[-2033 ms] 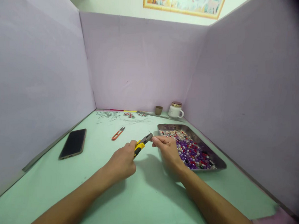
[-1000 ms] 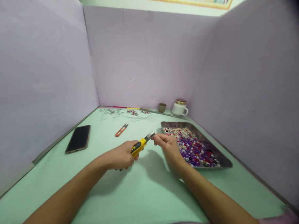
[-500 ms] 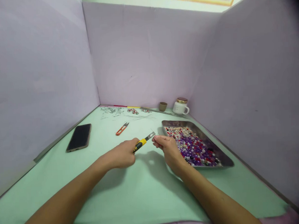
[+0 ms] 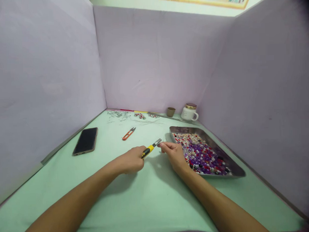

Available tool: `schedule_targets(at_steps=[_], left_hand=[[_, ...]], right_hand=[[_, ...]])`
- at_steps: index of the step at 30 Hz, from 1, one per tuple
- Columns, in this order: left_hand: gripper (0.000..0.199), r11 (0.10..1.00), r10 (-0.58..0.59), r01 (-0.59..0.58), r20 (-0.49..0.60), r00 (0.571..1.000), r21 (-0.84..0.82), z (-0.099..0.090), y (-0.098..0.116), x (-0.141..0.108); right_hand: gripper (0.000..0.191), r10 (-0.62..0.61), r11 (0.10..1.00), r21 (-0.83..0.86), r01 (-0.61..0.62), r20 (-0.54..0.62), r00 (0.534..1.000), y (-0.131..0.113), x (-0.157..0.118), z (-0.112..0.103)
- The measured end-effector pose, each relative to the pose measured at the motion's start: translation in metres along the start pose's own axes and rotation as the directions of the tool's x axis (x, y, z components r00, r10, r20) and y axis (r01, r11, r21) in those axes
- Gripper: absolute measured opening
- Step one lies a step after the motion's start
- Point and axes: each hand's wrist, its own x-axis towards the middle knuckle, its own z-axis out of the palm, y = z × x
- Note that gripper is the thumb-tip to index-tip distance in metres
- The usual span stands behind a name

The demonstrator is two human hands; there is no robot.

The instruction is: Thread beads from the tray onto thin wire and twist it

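Note:
My left hand [image 4: 133, 160] is closed around the yellow and black handle of a utility knife [image 4: 150, 149]. Its metal end points up and to the right, against or very close to the fingertips of my right hand [image 4: 174, 156]. Thumb and forefinger of that hand are pinched together beside the metal tray. A faint thin strand [image 4: 163, 140] shows at the pinch, too fine to tell whether it is wire or thread. Both hands are above the green cloth [image 4: 137, 204].
To the right lies a metal tray [image 4: 239, 170] of mixed beads [image 4: 204, 155]. Orange thread snips [image 4: 129, 133] and a phone [image 4: 85, 141] lie left. Farther back are wire-like scraps [image 4: 118, 114], bead clusters [image 4: 139, 116], a small brown cup [image 4: 171, 111] and a lidded white mug [image 4: 189, 112]. Pale panels surround the table.
The whole view has shifted slightly, with things appearing a little farther right. My hands keep the same hold, and the knife's end still meets my right fingertips.

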Motion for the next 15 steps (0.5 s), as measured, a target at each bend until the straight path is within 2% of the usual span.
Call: schedule_targets(at_steps=[2,4,7,9,11,13,15], left_hand=[[0.023,0.952,0.039,0.010,0.153,0.987,-0.306,-0.0035,0.0028,-0.0025],[0.027,0.842,0.096,0.059,0.256,0.962,-0.536,-0.0060,0.0063,-0.0047],[0.033,0.722,0.122,0.143,0.328,0.937,-0.677,-0.0075,0.0079,-0.0049],[0.034,0.723,0.115,0.161,0.348,0.930,-0.672,-0.0074,0.0061,-0.0031],[0.032,0.787,0.096,0.130,0.328,0.940,-0.603,-0.0074,0.0036,-0.0010],[0.028,0.889,0.052,0.079,0.272,0.961,-0.451,-0.0079,0.0018,0.0002],[0.023,0.972,-0.006,0.049,0.186,0.983,-0.229,-0.0084,0.0010,0.0005]], right_hand=[[0.028,-0.051,0.999,0.008,0.050,0.023,0.998,-0.0046,0.0004,-0.0040],[0.028,-0.093,0.996,0.020,0.092,0.043,0.995,-0.0085,0.0009,-0.0078],[0.028,-0.126,0.992,0.003,0.126,0.067,0.990,-0.0098,0.0014,-0.0107],[0.028,-0.126,0.991,-0.038,0.129,0.073,0.989,-0.0080,0.0012,-0.0105],[0.028,-0.131,0.987,-0.082,0.137,0.071,0.989,-0.0052,0.0007,-0.0092],[0.028,-0.156,0.978,-0.128,0.163,0.068,0.986,-0.0030,-0.0001,-0.0078],[0.029,-0.186,0.963,-0.185,0.195,0.064,0.980,-0.0020,-0.0009,-0.0067]])
